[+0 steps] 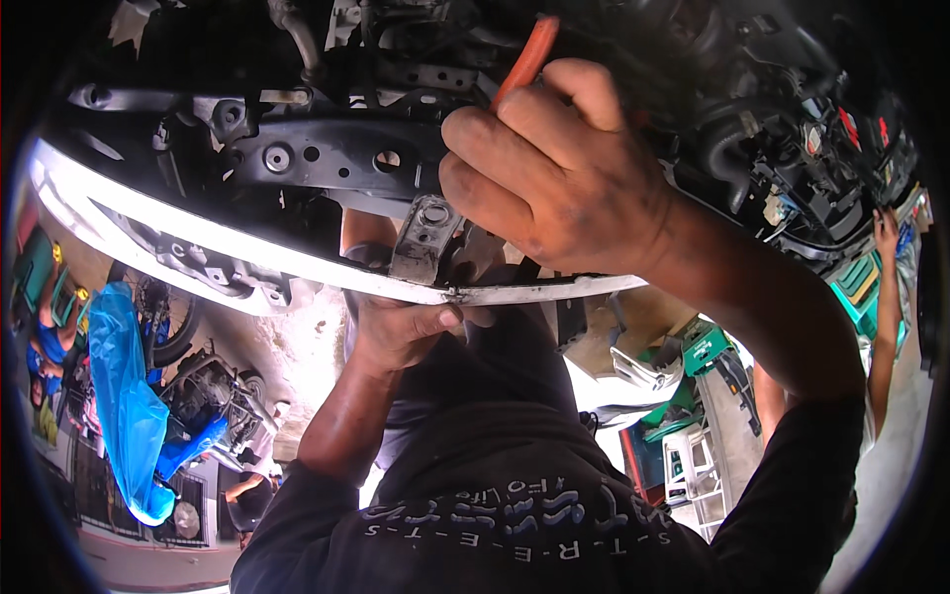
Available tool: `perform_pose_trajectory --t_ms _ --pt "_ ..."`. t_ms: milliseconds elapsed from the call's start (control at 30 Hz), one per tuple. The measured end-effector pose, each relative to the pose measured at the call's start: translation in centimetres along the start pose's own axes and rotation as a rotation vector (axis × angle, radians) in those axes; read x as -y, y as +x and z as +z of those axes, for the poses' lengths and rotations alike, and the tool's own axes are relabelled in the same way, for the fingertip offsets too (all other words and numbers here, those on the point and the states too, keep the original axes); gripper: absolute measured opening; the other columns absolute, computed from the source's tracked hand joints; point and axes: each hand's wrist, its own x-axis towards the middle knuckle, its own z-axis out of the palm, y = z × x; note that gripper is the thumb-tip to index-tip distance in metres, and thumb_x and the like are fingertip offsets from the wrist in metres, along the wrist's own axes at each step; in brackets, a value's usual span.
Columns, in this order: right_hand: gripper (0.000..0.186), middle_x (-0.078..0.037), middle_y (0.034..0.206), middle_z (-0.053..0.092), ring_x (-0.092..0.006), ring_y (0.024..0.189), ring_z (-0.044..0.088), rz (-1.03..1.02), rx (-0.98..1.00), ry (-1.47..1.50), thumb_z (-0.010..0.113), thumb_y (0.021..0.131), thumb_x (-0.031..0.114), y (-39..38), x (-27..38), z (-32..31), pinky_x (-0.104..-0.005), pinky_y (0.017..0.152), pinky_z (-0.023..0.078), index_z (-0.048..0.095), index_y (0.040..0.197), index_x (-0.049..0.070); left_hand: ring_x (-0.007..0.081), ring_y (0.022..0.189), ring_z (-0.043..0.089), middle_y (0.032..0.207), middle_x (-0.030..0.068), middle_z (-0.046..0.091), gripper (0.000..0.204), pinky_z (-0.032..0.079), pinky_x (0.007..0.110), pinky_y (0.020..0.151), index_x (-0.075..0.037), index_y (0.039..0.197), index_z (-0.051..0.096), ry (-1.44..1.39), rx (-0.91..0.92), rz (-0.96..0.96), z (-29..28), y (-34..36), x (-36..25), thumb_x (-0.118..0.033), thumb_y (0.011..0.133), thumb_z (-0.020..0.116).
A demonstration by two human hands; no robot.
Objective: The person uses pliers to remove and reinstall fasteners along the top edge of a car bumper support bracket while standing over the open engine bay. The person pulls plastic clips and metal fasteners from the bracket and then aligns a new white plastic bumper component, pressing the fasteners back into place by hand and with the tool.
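Observation:
My right hand (559,163) is closed in a fist above the front of an opened vehicle. From its top sticks an orange rod-like handle (529,59); the fist hides the rest. Below it, my left hand (401,332) grips the lower edge of a long curved white panel (228,247), thumb on the near side and most fingers hidden behind. A grey metal bracket (424,238) with holes stands between the two hands, close to the panel's edge. Behind the panel runs a black metal crossbeam (336,153) with round holes.
Dark engine parts (811,168) fill the far right, where another person's arm (884,307) reaches in. At left are a blue plastic sheet (124,396), a motorcycle (213,396) and more people. A white plastic stool (693,465) and a green box (705,346) stand at lower right.

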Motion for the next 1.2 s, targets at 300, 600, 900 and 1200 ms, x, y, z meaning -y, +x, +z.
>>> perform_pose_trajectory --t_ms 300,600,900,1200 --pt "0.007 0.003 0.104 0.065 -0.0156 0.096 0.06 0.034 0.002 -0.006 0.066 0.085 0.021 0.0 0.2 0.1 -0.0509 0.111 0.039 0.07 0.089 0.015 0.0335 0.096 0.077 0.12 0.0226 0.07 0.065 0.065 0.041 0.088 0.009 0.138 0.057 -0.092 0.011 0.025 0.6 0.2 0.1 -0.007 0.082 0.087" --pt "0.01 -0.005 0.102 0.059 -0.0251 0.107 0.059 0.1 0.278 0.041 0.065 0.088 0.021 -0.2 0.8 -1.4 -0.0582 0.116 0.036 0.07 0.094 0.014 0.0318 0.093 0.076 0.117 0.022 0.072 0.064 0.063 0.043 0.085 0.01 0.136 0.059 -0.073 0.012 0.032 0.3 0.1 0.6 -0.007 0.082 0.09" --pt "0.019 -0.003 0.106 0.06 -0.0252 0.113 0.059 -0.025 0.251 0.107 0.064 0.09 0.022 0.0 -0.4 -2.3 -0.047 0.114 0.039 0.071 0.104 0.012 0.0317 0.091 0.076 0.112 0.0215 0.074 0.065 0.063 0.043 0.085 0.01 0.137 0.058 -0.073 0.01 0.005 0.6 -0.1 0.5 -0.008 0.083 0.089" --pt "0.014 -0.002 0.096 0.059 -0.0217 0.099 0.061 -0.162 0.277 0.053 0.066 0.086 0.022 0.9 -1.5 -2.1 -0.041 0.104 0.045 0.067 0.093 0.011 0.0323 0.091 0.077 0.111 0.0206 0.073 0.066 0.064 0.043 0.084 0.01 0.139 0.055 -0.078 0.013 0.021 0.6 0.2 0.5 -0.007 0.083 0.088"
